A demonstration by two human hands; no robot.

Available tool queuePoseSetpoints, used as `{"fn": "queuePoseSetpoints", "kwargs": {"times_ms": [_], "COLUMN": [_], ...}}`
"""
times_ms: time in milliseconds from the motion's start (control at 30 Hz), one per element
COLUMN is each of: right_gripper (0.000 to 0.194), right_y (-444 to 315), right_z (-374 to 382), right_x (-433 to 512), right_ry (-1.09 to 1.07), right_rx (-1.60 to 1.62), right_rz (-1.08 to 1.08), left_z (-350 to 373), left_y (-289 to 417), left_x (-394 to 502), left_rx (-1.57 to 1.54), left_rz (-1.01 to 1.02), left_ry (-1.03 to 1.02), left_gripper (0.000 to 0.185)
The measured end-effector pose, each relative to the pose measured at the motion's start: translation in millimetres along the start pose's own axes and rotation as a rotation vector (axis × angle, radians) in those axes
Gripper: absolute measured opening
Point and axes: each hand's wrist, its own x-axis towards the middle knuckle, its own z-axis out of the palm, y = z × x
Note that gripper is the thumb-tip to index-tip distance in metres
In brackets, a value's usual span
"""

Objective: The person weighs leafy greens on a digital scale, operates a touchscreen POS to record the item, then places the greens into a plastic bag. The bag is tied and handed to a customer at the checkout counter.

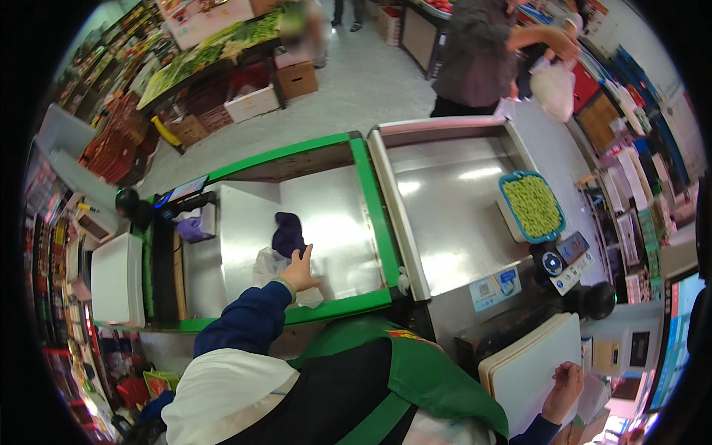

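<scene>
My left hand reaches over the metal counter with its fingers spread. Its fingertips are at the lower edge of a dark purple cloth; whether they touch it I cannot tell. Beneath and beside this hand lies a crumpled clear plastic bag. The green-framed metal counter bears both. At the lower right, my right hand hovers above or rests on a white flat-topped unit, fingers loosely curled. Nothing shows in that hand, but its palm side is partly hidden.
Right of the green frame stands a white-edged metal counter. A blue-rimmed basket of green beans or peas sits at its right edge, by a payment device. A person with a plastic bag stands beyond. Leafy vegetables fill a far stand.
</scene>
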Motion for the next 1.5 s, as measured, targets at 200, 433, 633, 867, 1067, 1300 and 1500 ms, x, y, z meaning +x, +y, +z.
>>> {"fn": "queuePoseSetpoints", "kwargs": {"times_ms": [200,433,633,867,1067,1300,1500], "right_gripper": [0.018,0.025,0.069,0.014,0.013,0.014,0.017], "right_y": [-4.0,-22.1,-22.2,14.1,1.0,-3.4,-59.8], "right_z": [47.2,169.3,285.4,310.5,253.3,296.9,267.4], "right_x": [19.4,9.6,11.2,12.7,63.0,-2.4,12.1], "right_ry": [-0.108,-0.497,-0.778,-0.484,-0.174,-0.572,-0.499], "right_rx": [-0.003,-0.182,-0.238,-0.213,-0.133,-0.189,0.083], "right_rz": [0.007,-0.149,-0.443,-0.119,-0.297,-0.021,0.095], "left_z": [-66.6,-149.4,-133.7,-115.1,-108.6,-93.0,-87.5], "left_y": [-49.6,16.5,102.7,160.5,117.9,221.5,245.4], "left_x": [7.4,-18.8,-35.1,-34.7,-1.9,-40.2,-66.8], "left_rx": [-1.092,-2.171,-2.107,-2.023,-1.497,-0.535,-0.847], "left_rz": [-0.023,0.425,0.481,0.285,0.278,1.302,1.134], "left_ry": [0.172,0.055,-0.156,-0.175,0.353,0.153,-0.477], "left_gripper": [0.036,0.034,0.044,0.024,0.030,0.137,0.069]}}
